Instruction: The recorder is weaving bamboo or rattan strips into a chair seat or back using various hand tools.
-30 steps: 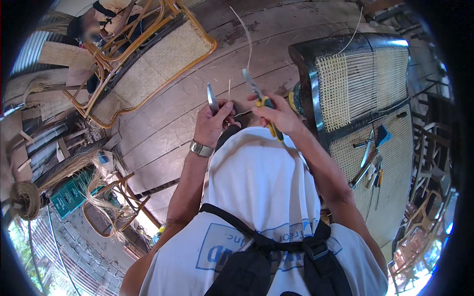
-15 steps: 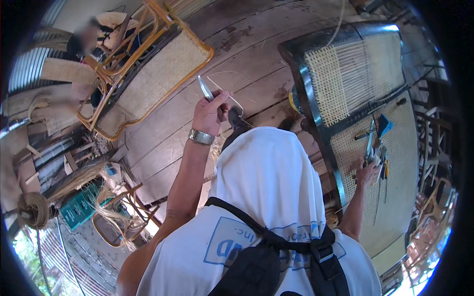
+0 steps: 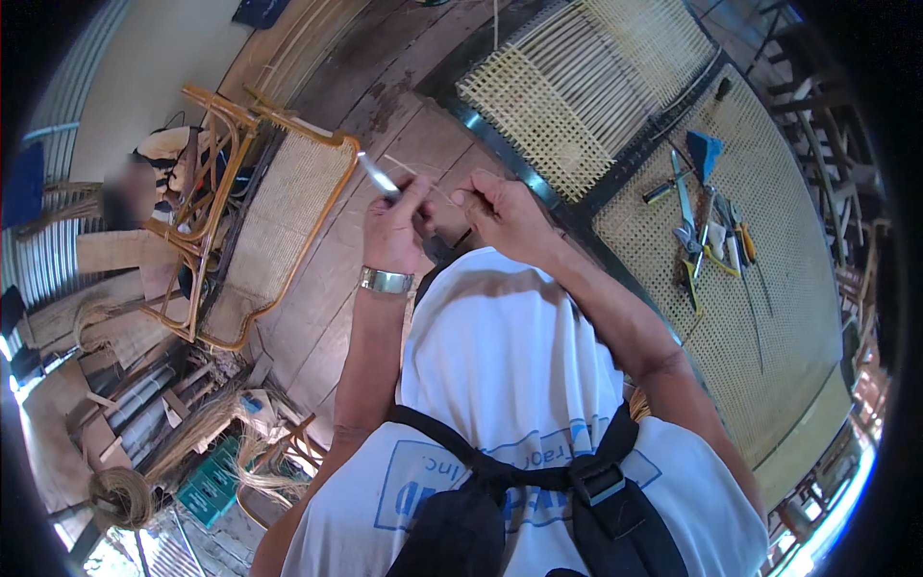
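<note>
My left hand point(image 3: 392, 236), with a metal watch on the wrist, is closed around a knife, its curved bright blade point(image 3: 378, 173) pointing up and away from me. A thin cane strip point(image 3: 444, 195) runs from beside this hand to my right hand point(image 3: 508, 216), whose thumb and forefinger pinch it. Both hands are close together in front of my chest, above the plank floor. To their right lies a large black-framed panel of woven cane point(image 3: 615, 229); its upper section has an open stretch of parallel strands point(image 3: 596, 82). The knife's handle is hidden in my left fist.
Scissors point(image 3: 684, 207), a blue-ended tool point(image 3: 705, 154), orange-handled pliers point(image 3: 745, 240) and several other tools lie on the panel. A rattan chair point(image 3: 274, 212) lies tipped at the left, near another person point(image 3: 130, 197). A green crate point(image 3: 210, 481) and a cane coil point(image 3: 120, 497) sit lower left.
My right hand has left the tools on the panel and come over beside my left, now pinching the cane strip. The view has swung, shifting the panel and tools leftward and up.
</note>
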A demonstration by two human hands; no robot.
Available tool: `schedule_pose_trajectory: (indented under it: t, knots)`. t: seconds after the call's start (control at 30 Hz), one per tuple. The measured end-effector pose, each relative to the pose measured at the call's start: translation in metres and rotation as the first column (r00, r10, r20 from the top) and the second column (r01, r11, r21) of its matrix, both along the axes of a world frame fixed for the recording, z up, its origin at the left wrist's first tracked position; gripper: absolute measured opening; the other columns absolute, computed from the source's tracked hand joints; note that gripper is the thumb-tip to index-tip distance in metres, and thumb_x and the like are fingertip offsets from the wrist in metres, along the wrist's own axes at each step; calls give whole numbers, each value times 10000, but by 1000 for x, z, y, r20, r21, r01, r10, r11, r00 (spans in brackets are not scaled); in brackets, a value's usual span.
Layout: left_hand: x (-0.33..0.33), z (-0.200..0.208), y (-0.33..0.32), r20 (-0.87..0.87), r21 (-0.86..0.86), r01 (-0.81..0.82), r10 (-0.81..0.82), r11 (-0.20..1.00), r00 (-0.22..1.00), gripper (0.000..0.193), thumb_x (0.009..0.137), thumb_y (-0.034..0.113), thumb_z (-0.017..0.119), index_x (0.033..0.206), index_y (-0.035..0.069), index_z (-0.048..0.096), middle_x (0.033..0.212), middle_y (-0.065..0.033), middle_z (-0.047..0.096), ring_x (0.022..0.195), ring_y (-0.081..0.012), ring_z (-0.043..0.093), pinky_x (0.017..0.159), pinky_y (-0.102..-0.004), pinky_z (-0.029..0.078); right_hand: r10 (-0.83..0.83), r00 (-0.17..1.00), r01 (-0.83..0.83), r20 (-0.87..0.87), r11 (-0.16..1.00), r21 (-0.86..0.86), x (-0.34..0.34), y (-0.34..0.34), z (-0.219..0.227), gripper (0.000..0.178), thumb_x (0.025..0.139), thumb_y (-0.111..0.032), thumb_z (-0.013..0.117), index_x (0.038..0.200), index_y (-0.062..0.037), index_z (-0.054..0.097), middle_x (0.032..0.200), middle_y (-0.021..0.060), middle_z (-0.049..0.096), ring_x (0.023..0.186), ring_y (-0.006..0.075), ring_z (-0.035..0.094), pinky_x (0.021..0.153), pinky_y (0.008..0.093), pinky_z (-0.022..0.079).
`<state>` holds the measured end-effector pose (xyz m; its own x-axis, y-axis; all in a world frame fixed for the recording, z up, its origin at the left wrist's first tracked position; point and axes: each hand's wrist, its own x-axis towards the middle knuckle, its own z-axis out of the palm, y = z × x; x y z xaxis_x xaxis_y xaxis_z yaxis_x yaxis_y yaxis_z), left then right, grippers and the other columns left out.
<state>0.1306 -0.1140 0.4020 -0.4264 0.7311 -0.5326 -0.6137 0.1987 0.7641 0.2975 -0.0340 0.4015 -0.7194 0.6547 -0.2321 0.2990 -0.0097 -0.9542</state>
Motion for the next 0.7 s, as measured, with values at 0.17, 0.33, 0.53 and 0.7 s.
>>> schedule_pose_trajectory:
  t: [0.17, 0.33, 0.53, 0.7]
  knots:
    - [-7, 10, 16, -139, -15, -132, 129, 991, 982, 147, 914, 197, 733, 979, 77, 679, 830, -7, 693, 601, -57, 575, 455, -199, 416, 27, 992, -1, -122, 979, 206, 15, 4, 1, 150, 960, -142, 621, 991, 3, 646, 768, 134, 636, 671, 244, 624, 611, 364, 495]
    - [-15, 4, 15, 48, -21, 2, -1, 1000, 999, 132, 936, 194, 709, 1001, 83, 681, 984, -22, 712, 676, -53, 597, 519, -206, 462, 112, 991, -87, -73, 955, 282, 31, 6, -11, 88, 932, -89, 624, 963, -7, 616, 752, 114, 629, 662, 220, 642, 611, 355, 506]
    - [12, 20, 4, 477, 92, 102, -134, 991, 869, 115, 979, 134, 632, 1067, 66, 659, 1058, -39, 686, 778, -76, 615, 615, -220, 488, -57, 977, -62, 205, 846, 529, 58, 28, -20, 111, 879, -59, 607, 989, -60, 620, 819, 164, 666, 776, 368, 671, 658, 433, 525]
    - [13, 7, 13, 66, 49, 43, -46, 998, 997, 158, 946, 183, 684, 1048, 65, 659, 825, -7, 610, 716, -77, 565, 586, -232, 442, 43, 998, -56, 39, 894, 444, 67, 26, -18, 114, 864, -165, 606, 910, -63, 625, 824, 176, 674, 809, 386, 666, 690, 472, 518]
